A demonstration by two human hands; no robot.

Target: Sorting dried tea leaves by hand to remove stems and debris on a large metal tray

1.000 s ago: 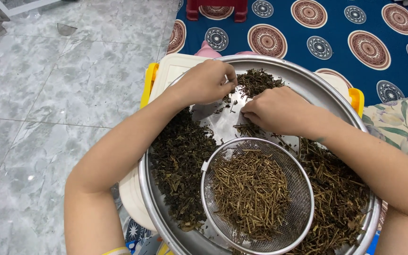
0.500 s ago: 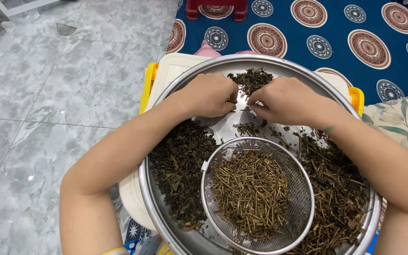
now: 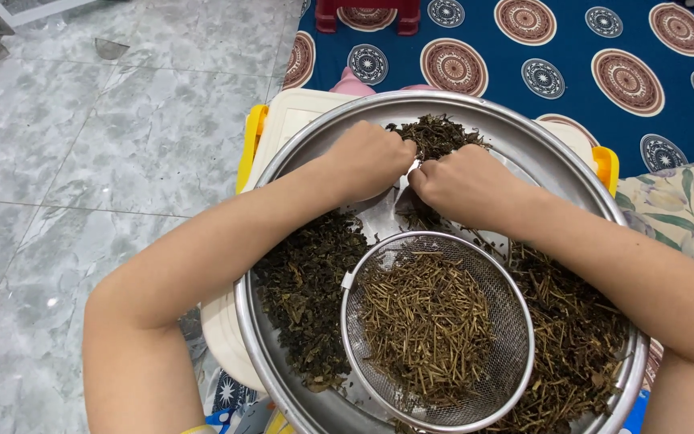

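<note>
The left hand (image 3: pixel 371 161) and the right hand (image 3: pixel 463 183) have drawn together over the last second and now sit knuckle to knuckle at the far side of the steel basin (image 3: pixel 283 161), both curled into loose fists. They pinch at the small clump of dried herb (image 3: pixel 437 135) just beyond their fingertips; a second ago the right hand lay nearer the middle, so the picking has shifted to this far clump. Just below the hands, a round wire sieve (image 3: pixel 516 321) rests inside the basin holding pale stem pieces (image 3: pixel 427 321). Dark crumbled leaf (image 3: pixel 307 297) lies to its left, mixed twiggy material (image 3: pixel 572 337) to its right. The basin sits on a white lidded tub (image 3: pixel 299 108) on the tiled floor (image 3: pixel 82 201), beside a blue patterned mat (image 3: pixel 572 48).
</note>
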